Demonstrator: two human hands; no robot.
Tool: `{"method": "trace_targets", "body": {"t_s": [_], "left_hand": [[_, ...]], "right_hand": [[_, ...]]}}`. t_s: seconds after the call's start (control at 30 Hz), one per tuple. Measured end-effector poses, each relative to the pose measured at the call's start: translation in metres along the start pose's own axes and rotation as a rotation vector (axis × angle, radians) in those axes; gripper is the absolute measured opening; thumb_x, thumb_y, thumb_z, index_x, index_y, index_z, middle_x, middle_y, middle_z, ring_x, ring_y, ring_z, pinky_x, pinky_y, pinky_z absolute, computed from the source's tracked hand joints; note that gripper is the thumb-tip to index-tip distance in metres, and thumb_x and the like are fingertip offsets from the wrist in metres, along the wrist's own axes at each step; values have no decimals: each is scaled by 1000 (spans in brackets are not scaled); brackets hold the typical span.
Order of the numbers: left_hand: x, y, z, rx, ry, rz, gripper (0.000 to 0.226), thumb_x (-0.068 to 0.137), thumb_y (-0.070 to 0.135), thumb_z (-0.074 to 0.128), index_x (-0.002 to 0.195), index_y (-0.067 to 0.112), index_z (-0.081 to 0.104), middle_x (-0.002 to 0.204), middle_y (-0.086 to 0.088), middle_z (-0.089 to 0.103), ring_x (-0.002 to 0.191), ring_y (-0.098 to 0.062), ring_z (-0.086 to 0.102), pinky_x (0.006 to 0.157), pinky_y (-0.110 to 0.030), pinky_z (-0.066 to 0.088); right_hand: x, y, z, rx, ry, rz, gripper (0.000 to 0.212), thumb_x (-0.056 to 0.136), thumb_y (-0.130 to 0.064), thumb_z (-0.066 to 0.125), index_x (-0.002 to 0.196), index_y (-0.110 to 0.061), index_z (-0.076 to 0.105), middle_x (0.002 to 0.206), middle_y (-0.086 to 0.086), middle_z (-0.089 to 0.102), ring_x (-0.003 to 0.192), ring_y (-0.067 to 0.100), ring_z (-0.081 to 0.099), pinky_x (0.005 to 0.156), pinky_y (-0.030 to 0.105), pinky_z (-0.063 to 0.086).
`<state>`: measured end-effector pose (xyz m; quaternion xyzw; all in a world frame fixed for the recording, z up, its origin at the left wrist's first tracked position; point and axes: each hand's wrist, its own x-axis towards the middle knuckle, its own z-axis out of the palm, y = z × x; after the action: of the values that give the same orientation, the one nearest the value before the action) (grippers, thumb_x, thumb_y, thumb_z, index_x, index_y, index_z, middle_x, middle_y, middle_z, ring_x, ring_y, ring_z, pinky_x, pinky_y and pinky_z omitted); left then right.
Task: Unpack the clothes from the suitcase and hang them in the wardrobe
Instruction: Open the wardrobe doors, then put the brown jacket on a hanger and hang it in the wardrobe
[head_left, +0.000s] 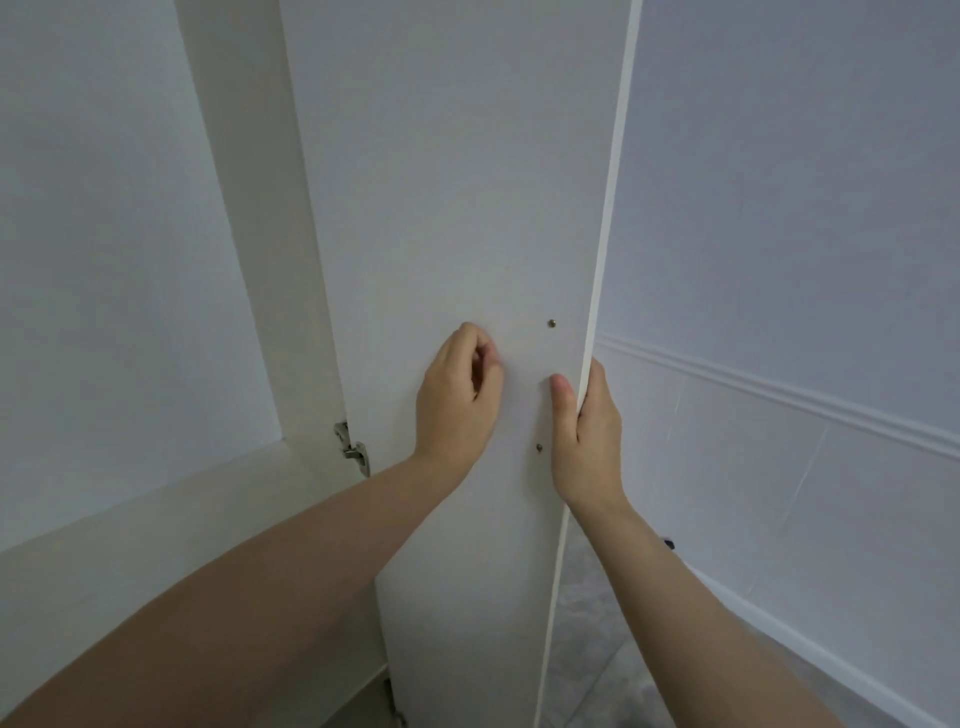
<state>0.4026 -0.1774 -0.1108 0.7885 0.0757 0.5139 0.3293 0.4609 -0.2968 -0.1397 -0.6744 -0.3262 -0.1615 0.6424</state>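
Note:
A white wardrobe door (457, 208) stands swung out in front of me, its inner face toward me. My right hand (584, 431) grips the door's free edge, thumb on the inner face and fingers wrapped behind it. My left hand (457, 400) is against the inner face with its fingers curled, holding nothing. Two small screws (551, 323) sit on the door between my hands. The wardrobe's white interior (119, 234) opens on the left. No suitcase or clothes are in view.
A metal hinge (353, 448) joins the door to the wardrobe frame at lower left. A white shelf (156, 519) runs along the wardrobe's inside. A white wall with a moulded rail (779, 395) is to the right, with grey floor (597, 649) below.

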Motion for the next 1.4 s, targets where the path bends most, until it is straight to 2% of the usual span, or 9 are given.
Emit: {"method": "trace_targets", "body": {"t_s": [0.13, 0.27, 0.43, 0.6, 0.73, 0.9, 1.0, 1.27, 1.4], "left_hand": [[0, -4, -2, -44, -18, 22, 11, 92, 26, 44, 85, 18, 48, 75, 9, 49, 69, -14, 48, 62, -41, 46], [-4, -14, -11, -63, -99, 69, 11, 94, 26, 47, 86, 19, 50, 85, 10, 51, 74, -12, 51, 65, -40, 48], [-24, -29, -20, -112, -236, 22, 11, 94, 29, 45, 84, 26, 47, 83, 10, 58, 79, -14, 58, 69, -43, 49], [-57, -43, -17, -231, -433, 34, 14, 95, 28, 44, 83, 34, 48, 86, 14, 64, 84, -10, 65, 72, -44, 54], [-87, -46, -6, -249, -578, 98, 22, 86, 15, 49, 96, 32, 58, 102, 17, 57, 91, -1, 60, 77, -40, 55], [-120, -40, 7, -310, -749, 255, 28, 85, 7, 48, 98, 28, 61, 102, 17, 54, 93, -7, 59, 76, -38, 53], [-139, -30, 14, -343, -847, 367, 26, 88, 6, 48, 94, 28, 61, 98, 17, 57, 88, -5, 59, 73, -37, 52], [-187, -6, 54, -435, -1188, 285, 24, 91, 11, 50, 88, 31, 61, 93, 16, 62, 89, -4, 59, 82, -41, 53], [-206, 2, 76, -455, -1285, 294, 25, 88, 8, 51, 94, 30, 59, 97, 14, 61, 88, -8, 59, 81, -39, 54]], "right_hand": [[0, -1, 0, -7, 8, 9, 44, 98, -53, 37, 128, -25, 53, 111, -17, 61, 102, 4, 60, 88, 35, 52], [-12, -9, 3, 23, 30, 73, 26, 103, -40, 42, 121, -28, 56, 105, -19, 63, 98, 1, 61, 82, 21, 50], [-41, -18, 7, 33, 119, 152, 23, 106, -23, 42, 116, -14, 61, 95, -14, 63, 82, -6, 58, 70, 9, 43], [-90, 2, 0, -125, 96, 287, 28, 106, -25, 41, 127, -24, 60, 111, -12, 68, 100, 3, 65, 80, 22, 52], [-142, 25, -21, -247, 187, 546, 31, 104, -11, 41, 120, -19, 66, 119, -5, 67, 103, 13, 68, 90, 38, 56], [-194, 27, -55, -422, 266, 754, 43, 96, 1, 38, 113, -24, 68, 118, -6, 67, 95, 4, 67, 84, 34, 59], [-212, 24, -73, -452, 305, 815, 41, 94, 1, 40, 115, -20, 68, 114, -4, 68, 94, 8, 67, 86, 33, 58], [-255, 19, -115, -450, 389, 934, 34, 92, 0, 45, 113, -13, 69, 103, 2, 70, 89, 17, 67, 77, 32, 54], [-274, 24, -136, -398, 421, 1018, 33, 94, -3, 45, 115, -16, 67, 107, 1, 70, 97, 19, 66, 87, 40, 56]]}}
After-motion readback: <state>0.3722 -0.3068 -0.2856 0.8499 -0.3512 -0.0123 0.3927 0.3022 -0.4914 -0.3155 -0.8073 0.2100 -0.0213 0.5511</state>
